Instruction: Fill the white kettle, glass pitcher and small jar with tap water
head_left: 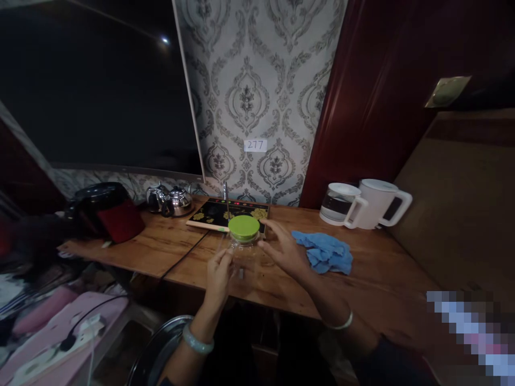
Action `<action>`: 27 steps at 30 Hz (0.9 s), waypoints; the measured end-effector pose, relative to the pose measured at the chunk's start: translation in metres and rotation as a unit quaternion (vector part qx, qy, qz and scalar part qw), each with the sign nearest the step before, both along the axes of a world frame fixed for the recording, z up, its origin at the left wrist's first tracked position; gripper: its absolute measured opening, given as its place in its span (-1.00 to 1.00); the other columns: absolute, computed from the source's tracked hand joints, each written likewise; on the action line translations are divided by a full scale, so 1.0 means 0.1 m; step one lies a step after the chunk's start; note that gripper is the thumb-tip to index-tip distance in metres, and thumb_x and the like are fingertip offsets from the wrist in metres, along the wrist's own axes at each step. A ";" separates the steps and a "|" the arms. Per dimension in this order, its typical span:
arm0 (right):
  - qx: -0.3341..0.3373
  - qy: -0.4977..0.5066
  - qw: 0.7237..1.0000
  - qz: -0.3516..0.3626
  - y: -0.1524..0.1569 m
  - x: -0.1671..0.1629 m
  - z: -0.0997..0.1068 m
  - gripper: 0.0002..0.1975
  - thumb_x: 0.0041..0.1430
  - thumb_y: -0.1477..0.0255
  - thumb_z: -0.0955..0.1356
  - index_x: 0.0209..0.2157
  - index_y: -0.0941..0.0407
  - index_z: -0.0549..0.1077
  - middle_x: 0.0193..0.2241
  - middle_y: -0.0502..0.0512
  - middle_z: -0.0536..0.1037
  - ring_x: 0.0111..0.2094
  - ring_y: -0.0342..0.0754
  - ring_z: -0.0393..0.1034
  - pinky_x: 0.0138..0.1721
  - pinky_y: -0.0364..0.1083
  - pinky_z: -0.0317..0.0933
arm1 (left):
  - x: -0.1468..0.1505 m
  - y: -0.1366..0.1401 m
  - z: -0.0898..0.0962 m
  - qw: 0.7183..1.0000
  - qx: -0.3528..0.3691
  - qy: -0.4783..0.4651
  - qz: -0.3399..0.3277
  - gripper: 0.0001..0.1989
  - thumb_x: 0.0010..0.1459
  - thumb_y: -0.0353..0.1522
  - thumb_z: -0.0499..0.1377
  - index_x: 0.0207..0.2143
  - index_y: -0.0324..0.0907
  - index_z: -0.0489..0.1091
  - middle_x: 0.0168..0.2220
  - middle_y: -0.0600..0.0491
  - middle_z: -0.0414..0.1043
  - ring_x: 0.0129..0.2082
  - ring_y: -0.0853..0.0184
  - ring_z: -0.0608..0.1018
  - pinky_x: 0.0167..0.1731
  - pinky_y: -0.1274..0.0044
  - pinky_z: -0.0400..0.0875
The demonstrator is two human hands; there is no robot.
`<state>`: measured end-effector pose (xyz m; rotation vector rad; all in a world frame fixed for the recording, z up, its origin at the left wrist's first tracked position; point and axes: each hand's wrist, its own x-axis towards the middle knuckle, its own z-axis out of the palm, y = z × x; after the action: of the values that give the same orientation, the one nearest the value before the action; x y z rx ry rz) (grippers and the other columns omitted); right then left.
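Note:
A clear jug (246,262) with a round green lid (243,227) stands near the front of the wooden table. My left hand (219,268) is closed at the jug's left side, seemingly round its handle; the see-through wall makes the exact grip hard to make out. On the other side, my right hand (284,246) is open, thumb and fingers apart, close to the lid's right edge. Whether its fingertips touch the jug is unclear. A crumpled blue cloth (328,252) lies to the right of that hand.
Behind the jug sits a black electric tea stove (211,213) with gold flowers. Two shiny kettles (179,201) and a red-black appliance (120,214) stand left. A glass pot (341,203) and a white jug (376,203) stand right. A cord (184,255) crosses the table edge.

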<state>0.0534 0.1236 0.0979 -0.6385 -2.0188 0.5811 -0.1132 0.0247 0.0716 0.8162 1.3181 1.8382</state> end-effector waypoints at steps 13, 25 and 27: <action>0.103 -0.319 0.940 -0.061 0.05 -0.82 0.52 -0.49 0.29 0.03 0.34 0.10 0.06 0.49 -0.04 0.26 0.53 0.02 0.20 0.34 0.01 0.12 0.22 | -0.10 0.03 -0.10 0.981 -0.012 0.192 0.024 -0.44 0.07 0.12 0.19 -0.62 -0.13 0.18 -0.66 0.21 0.06 -0.62 0.48 0.13 -0.61 0.58 0.02; 0.214 -0.193 0.956 0.049 0.34 -0.72 0.29 -0.48 0.15 0.13 0.45 0.05 0.14 0.47 -0.07 0.25 0.46 -0.05 0.14 0.28 0.00 0.09 0.25 | -0.15 0.09 -0.11 0.994 -0.037 0.090 -0.059 -0.36 -0.15 0.23 0.29 -0.60 -0.12 0.18 -0.72 0.31 -0.07 -0.72 0.56 -0.01 -0.69 0.62 -0.13; 0.229 -0.153 0.960 0.055 0.35 -0.69 0.27 -0.51 0.16 0.16 0.43 0.04 0.15 0.46 -0.06 0.26 0.44 -0.05 0.14 0.28 0.01 0.10 0.26 | -0.16 0.09 -0.11 0.993 -0.035 0.088 -0.064 -0.36 -0.15 0.23 0.28 -0.59 -0.13 0.19 -0.72 0.31 -0.06 -0.71 0.56 0.00 -0.70 0.62 -0.14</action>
<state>-0.0160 0.1589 0.1247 -0.3484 -2.3822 0.0640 -0.1292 0.0335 0.0609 1.0195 1.3979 1.6406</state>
